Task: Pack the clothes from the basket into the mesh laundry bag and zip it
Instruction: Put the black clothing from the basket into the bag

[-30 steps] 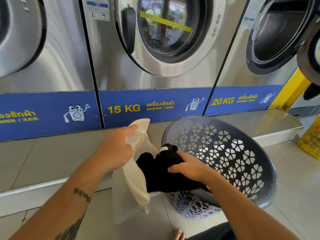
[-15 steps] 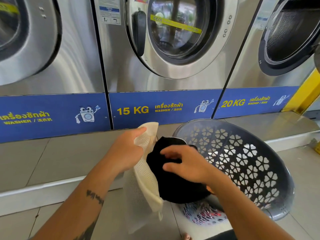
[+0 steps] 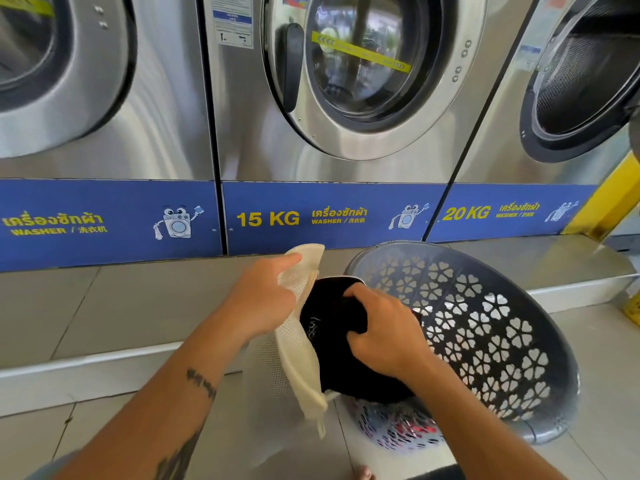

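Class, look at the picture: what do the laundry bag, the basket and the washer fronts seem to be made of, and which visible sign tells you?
Laundry bag: cream woven mesh, probably synthetic; tiny holes show and it hangs limp.
Basket: grey moulded plastic, likely; rigid wall with flower-shaped cut-outs and a slight sheen.
Washer fronts: brushed, stainless-looking metal; streaky reflections.

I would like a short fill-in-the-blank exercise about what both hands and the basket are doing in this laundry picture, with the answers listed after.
1. The left hand holds open the white mesh ____.
2. The right hand pushes a garment whose colour is ____.
3. The grey basket is tipped on its side and has cut-outs shaped like ____.
4. The blue panel behind the hands reads ____ KG.

Missing words: bag; black; flowers; 15
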`<state>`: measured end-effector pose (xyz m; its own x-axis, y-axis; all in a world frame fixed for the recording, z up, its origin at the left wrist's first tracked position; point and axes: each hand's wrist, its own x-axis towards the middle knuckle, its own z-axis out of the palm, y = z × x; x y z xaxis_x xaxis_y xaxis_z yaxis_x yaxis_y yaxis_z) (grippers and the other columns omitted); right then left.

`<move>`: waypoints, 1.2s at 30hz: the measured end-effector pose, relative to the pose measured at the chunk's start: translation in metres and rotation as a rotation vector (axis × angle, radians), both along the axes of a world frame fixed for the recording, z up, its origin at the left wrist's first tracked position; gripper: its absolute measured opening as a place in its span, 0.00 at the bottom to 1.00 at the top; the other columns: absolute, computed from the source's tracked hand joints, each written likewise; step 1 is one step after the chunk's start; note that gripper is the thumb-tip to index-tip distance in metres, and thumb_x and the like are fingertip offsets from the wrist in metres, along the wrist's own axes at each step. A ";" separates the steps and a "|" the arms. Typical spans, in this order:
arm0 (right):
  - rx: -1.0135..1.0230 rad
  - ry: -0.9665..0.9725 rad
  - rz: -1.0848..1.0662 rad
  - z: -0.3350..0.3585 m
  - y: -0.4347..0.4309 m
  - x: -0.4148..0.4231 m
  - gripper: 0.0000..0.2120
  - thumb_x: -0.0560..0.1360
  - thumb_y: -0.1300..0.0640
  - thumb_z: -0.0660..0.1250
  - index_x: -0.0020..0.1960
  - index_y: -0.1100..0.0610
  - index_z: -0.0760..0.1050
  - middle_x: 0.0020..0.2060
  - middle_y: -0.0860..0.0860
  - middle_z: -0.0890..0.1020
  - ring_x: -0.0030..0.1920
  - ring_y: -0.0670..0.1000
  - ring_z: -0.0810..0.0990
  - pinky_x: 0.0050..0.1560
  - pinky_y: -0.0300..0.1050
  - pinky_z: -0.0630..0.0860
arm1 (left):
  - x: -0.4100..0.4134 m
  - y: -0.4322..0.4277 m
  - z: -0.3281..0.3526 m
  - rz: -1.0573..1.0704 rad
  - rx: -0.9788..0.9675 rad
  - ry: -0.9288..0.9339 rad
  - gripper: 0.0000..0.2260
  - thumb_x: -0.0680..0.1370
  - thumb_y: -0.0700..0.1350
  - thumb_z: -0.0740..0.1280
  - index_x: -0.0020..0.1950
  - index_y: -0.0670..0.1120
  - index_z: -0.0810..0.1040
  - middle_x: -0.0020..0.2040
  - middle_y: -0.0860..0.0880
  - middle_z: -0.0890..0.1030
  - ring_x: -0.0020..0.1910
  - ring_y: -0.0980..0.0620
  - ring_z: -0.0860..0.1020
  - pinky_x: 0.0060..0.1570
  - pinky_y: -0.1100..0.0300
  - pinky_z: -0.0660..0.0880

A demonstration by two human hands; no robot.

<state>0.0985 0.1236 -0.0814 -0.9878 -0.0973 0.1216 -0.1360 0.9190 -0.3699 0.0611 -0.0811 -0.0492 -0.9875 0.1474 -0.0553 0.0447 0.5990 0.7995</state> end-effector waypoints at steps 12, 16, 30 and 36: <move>-0.002 -0.154 0.026 -0.009 0.009 -0.008 0.42 0.66 0.43 0.72 0.76 0.37 0.57 0.72 0.50 0.61 0.73 0.57 0.59 0.73 0.63 0.64 | 0.005 -0.010 0.006 0.016 -0.065 0.050 0.31 0.76 0.35 0.61 0.75 0.59 0.66 0.76 0.53 0.65 0.74 0.49 0.64 0.69 0.53 0.64; -0.071 -0.342 0.017 -0.024 0.016 -0.007 0.33 0.67 0.40 0.68 0.69 0.34 0.58 0.63 0.52 0.71 0.65 0.60 0.72 0.65 0.62 0.72 | 0.006 -0.006 0.007 0.001 -0.054 0.051 0.31 0.76 0.34 0.61 0.75 0.58 0.66 0.77 0.52 0.65 0.71 0.47 0.69 0.67 0.48 0.71; -0.066 0.136 0.115 -0.015 -0.035 0.016 0.25 0.71 0.58 0.65 0.66 0.53 0.62 0.52 0.51 0.80 0.52 0.55 0.79 0.44 0.47 0.73 | 0.012 -0.003 0.006 -0.034 -0.010 0.051 0.31 0.75 0.34 0.62 0.74 0.59 0.68 0.76 0.55 0.66 0.71 0.53 0.68 0.49 0.68 0.68; 0.119 -0.137 0.385 -0.051 -0.038 0.005 0.29 0.72 0.42 0.61 0.71 0.50 0.70 0.67 0.48 0.76 0.67 0.53 0.72 0.65 0.52 0.72 | 0.019 -0.009 0.012 -0.024 -0.012 0.083 0.30 0.74 0.34 0.61 0.72 0.59 0.71 0.74 0.57 0.68 0.72 0.55 0.67 0.70 0.57 0.66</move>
